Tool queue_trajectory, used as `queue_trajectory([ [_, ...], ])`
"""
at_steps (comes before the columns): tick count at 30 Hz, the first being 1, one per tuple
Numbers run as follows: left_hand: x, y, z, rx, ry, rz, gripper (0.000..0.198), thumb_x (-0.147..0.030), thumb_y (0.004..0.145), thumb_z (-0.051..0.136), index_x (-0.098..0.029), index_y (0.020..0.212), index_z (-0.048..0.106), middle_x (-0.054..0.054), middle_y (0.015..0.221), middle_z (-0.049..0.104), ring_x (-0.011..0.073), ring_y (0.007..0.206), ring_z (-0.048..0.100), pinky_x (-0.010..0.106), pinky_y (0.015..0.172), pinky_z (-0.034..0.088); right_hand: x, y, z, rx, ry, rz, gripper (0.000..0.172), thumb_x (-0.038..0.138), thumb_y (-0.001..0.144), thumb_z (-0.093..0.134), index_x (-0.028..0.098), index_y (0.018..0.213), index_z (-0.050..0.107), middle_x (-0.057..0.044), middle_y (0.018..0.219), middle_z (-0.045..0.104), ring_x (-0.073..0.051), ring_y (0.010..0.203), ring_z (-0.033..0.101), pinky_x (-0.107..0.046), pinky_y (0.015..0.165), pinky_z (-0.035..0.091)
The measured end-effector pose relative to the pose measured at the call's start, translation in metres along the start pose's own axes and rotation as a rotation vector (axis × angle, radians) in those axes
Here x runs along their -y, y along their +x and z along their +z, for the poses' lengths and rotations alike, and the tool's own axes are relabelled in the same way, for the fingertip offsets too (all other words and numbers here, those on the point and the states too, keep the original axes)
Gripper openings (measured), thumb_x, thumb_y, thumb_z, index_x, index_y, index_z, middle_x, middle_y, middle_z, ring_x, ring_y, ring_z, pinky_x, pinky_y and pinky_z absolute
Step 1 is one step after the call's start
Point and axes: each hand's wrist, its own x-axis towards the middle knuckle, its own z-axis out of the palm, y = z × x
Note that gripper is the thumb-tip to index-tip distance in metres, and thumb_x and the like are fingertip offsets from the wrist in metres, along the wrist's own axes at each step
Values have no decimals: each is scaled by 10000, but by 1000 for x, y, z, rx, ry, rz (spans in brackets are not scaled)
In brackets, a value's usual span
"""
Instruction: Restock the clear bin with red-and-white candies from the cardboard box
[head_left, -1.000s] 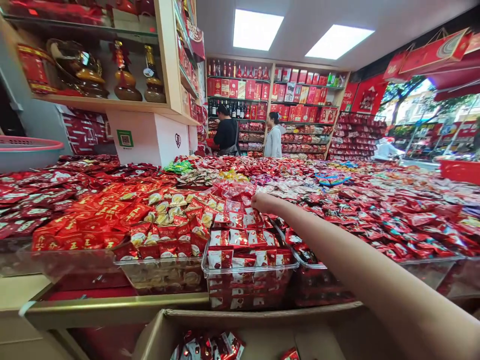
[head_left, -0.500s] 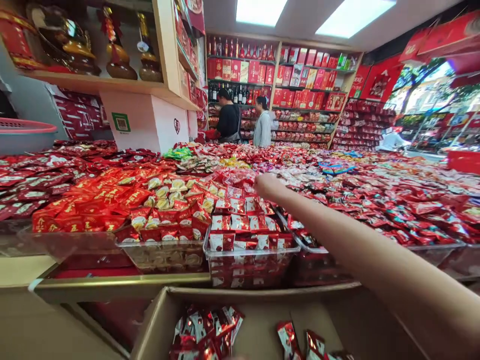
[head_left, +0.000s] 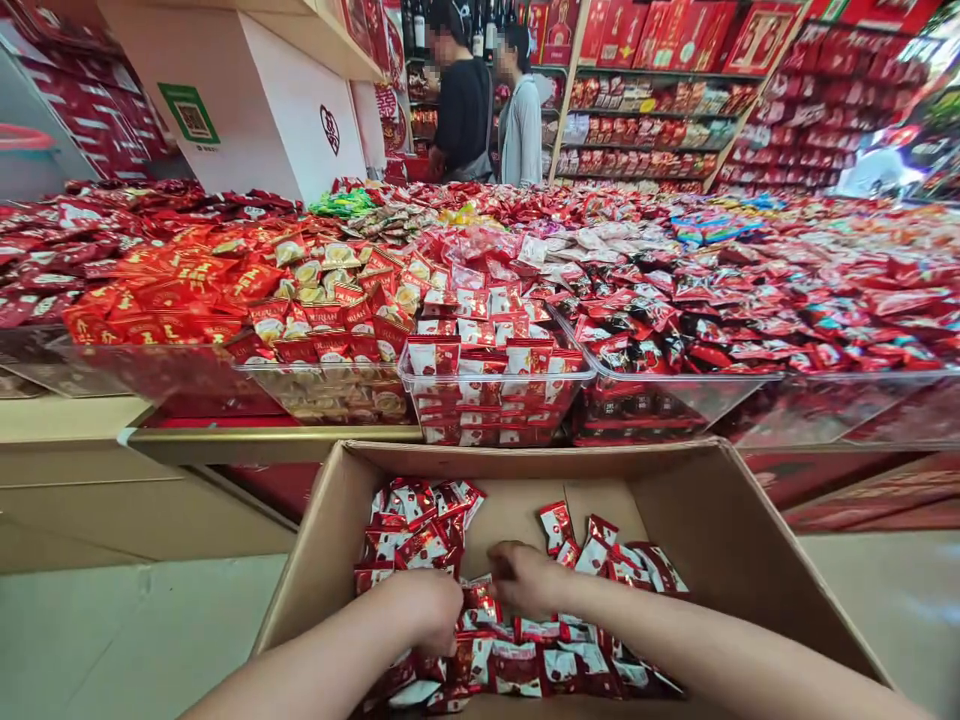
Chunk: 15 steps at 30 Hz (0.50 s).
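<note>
Both my hands are low inside an open cardboard box [head_left: 694,510], among small red-and-white wrapped candy packets [head_left: 517,665]. My left hand [head_left: 431,605] is curled with its fingertips turned down into the packets; whatever it grips is hidden. Just to its right, a single packet [head_left: 480,602] lies between the two hands. My right hand [head_left: 529,580] has its fingers bent but apart, close to that packet, with nothing visible in its grasp. Looser packets [head_left: 424,530] are heaped at the box's left, and a few more [head_left: 600,545] lie at the right.
Behind the box, a clear plastic bin [head_left: 495,385] holds neat rows of similar packets. Durian-labelled packets [head_left: 326,320] fill the bin to its left, dark red ones [head_left: 697,330] the bins to its right. Two people [head_left: 465,110] stand before the back shelves.
My right hand has come down from above the packets behind the clear bin into the box. My left hand is now in full view beside it. The view has tilted downward.
</note>
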Motion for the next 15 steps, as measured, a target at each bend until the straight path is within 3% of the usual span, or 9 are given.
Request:
queue_trajectory([
  [3,2,1,-5,-6,-25,-25,198,-135,404,553,-195,268,423,78,394,554,265,451,537,379,480,398,-15,10,26,-18,-25,93,123,159,479,632,207,558,551,39,473,447,-114,458,386,-253,439,266],
  [5,7,4,-13,-50,-64,-39,98,-141,462,537,-182,373,532,104,478,599,286,523,561,387,518,397,-10,13,28,-14,-31,115,139,144,476,632,191,467,502,40,438,413,-108,445,357,-257,441,257],
  [8,13,10,-23,-158,-176,-34,171,-175,580,505,-158,691,633,155,760,646,314,757,566,410,660,380,5,16,8,-16,0,91,154,172,514,627,178,456,485,38,453,429,-102,468,364,-256,473,279],
  [10,12,13,-27,-192,-298,-2,294,-221,647,490,-153,916,585,152,932,617,291,876,536,385,730,368,19,16,-15,-11,44,68,122,246,579,604,172,544,515,38,494,462,-91,479,382,-243,486,301],
  [12,7,16,-30,-167,-445,44,417,-270,685,482,-148,1083,472,122,969,611,238,869,547,318,700,398,32,12,-37,6,125,55,180,335,634,572,162,638,522,35,529,495,-81,478,407,-224,480,320],
  [15,-5,17,-34,-107,-655,80,549,-288,714,467,-107,1201,289,96,870,641,169,685,587,238,531,415,50,-1,-57,0,328,37,252,386,654,567,143,671,504,27,545,521,-71,476,439,-206,472,335],
])
